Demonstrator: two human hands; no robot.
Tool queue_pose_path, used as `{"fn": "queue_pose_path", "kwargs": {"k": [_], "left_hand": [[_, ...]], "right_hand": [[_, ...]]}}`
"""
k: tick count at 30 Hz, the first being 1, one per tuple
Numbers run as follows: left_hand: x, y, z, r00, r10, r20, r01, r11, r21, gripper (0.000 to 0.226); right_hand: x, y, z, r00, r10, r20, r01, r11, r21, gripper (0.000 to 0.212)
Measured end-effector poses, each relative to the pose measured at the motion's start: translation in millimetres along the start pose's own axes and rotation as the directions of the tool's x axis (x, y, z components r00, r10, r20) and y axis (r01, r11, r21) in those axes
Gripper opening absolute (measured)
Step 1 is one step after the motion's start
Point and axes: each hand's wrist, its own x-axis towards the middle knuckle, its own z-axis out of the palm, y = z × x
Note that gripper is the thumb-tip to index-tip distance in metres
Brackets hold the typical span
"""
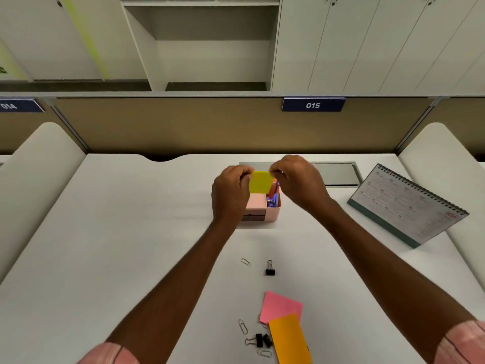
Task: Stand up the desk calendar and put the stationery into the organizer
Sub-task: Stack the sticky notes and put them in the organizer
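- The left hand and right hand each pinched a top corner of the yellow sticky pad, holding it just above the pink organizer.
- The organizer sat mid-counter, toward the back edge, with orange and blue items in its right compartment.
- The desk calendar stood on its base near the right edge.
- Near the front edge lay a pink pad, partly under an orange pad, with a cluster of clips just beside.
- A paper clip and a binder clip lay farther back.
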Motion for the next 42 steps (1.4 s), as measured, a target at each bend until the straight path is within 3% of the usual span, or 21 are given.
{"fn": "queue_pose_path", "kwargs": {"k": [10,16,24,29,42], "left_hand": [[74.9,-12.8,31.6,0.990,0.063,0.128,-0.084,0.982,0.171,0.012],[75.7,-33.8,61.5,0.978,0.051,0.204,-0.096,0.971,0.219,0.019],[70.7,-57.0,91.6,0.945,-0.073,0.319,-0.035,0.947,0.320,0.033],[67.6,-60.0,100.1,0.922,-0.098,0.373,-0.043,0.935,0.352,0.034],[68.6,-51.8,105.2,0.873,-0.185,0.452,-0.082,0.857,0.509,0.025]], "right_hand": [[51.2,33.0,22.1,0.996,-0.030,-0.080,0.021,0.994,-0.112,0.013],[57.1,56.7,59.9,0.998,0.058,0.013,-0.056,0.987,-0.152,0.010],[56.2,68.0,88.6,0.977,0.129,0.167,-0.098,0.978,-0.182,0.008],[54.4,69.3,103.0,0.940,0.198,0.277,-0.145,0.969,-0.201,0.019],[50.0,70.3,114.2,0.929,0.203,0.309,-0.130,0.962,-0.240,0.028]]}}
